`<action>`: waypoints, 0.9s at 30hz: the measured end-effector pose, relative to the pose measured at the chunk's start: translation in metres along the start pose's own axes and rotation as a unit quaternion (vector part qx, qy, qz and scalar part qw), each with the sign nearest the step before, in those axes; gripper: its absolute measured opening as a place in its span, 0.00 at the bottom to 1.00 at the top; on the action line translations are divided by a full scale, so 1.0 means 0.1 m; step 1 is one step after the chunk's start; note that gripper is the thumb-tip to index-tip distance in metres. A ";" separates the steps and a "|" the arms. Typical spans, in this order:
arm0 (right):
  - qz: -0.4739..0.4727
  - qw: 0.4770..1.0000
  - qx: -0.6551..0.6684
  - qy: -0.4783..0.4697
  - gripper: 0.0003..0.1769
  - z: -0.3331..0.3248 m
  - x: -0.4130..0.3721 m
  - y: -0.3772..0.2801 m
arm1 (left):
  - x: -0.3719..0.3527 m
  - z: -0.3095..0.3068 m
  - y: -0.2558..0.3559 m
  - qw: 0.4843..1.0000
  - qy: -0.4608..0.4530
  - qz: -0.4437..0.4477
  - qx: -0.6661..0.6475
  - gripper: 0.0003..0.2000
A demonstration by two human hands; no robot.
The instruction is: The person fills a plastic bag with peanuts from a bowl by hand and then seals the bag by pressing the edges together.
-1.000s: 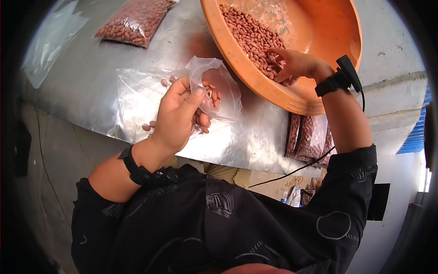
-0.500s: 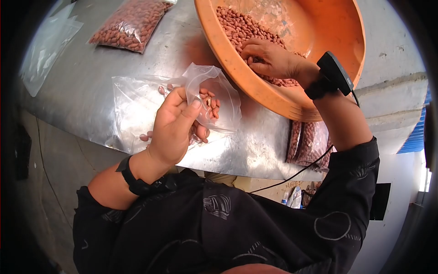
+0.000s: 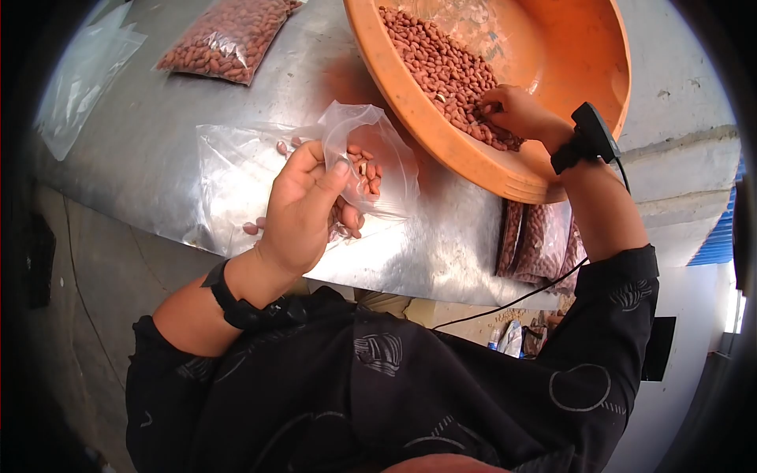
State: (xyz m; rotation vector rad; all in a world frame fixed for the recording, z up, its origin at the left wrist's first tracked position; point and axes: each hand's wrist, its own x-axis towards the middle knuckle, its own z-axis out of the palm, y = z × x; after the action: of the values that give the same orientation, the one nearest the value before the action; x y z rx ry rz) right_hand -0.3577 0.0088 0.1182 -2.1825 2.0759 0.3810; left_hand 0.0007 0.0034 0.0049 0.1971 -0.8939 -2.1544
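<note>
My left hand point(image 3: 303, 209) is closed on the edge of a clear plastic bag point(image 3: 225, 169), thumb on top, with the mouth folded back. A few reddish-brown peanuts point(image 3: 371, 175) show through the plastic near my fingers, and others lie scattered lower in the bag. My right hand point(image 3: 524, 114) is inside an orange basin point(image 3: 579, 71), its fingers curled in against a heap of peanuts point(image 3: 445, 75). The fingertips are partly hidden, so how many peanuts they grip cannot be made out.
A filled bag of peanuts point(image 3: 229, 43) lies at the back left of the metal table point(image 3: 165, 177). Flat clear bags point(image 3: 87, 83) sit at the far left. More filled bags point(image 3: 540, 240) rest below the basin, near a black cable point(image 3: 512, 299) from my right wrist.
My right hand has drawn back through the peanuts toward the lower right, its fingers more curled, uncovering more of the heap. My left hand and the bag have hardly moved.
</note>
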 end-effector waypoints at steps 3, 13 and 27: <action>0.061 0.996 0.060 0.020 0.05 -0.11 -0.04 -0.01 | 0.00 0.01 0.01 1.000 -0.001 0.001 0.002 0.08; -0.048 0.901 0.426 0.060 0.07 -0.73 -0.23 -1.14 | -0.01 0.03 0.01 1.000 0.017 0.002 -0.003 0.07; -0.101 0.970 0.214 -0.058 0.07 -0.39 0.04 -2.26 | -0.01 0.00 -0.01 0.999 0.009 0.039 -0.001 0.08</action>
State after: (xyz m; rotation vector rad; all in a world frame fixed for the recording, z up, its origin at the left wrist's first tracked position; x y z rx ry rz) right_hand -0.1287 0.0097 0.1333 -2.0254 1.6636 0.0315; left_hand 0.0010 0.0049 0.0045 0.1789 -0.8755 -2.0776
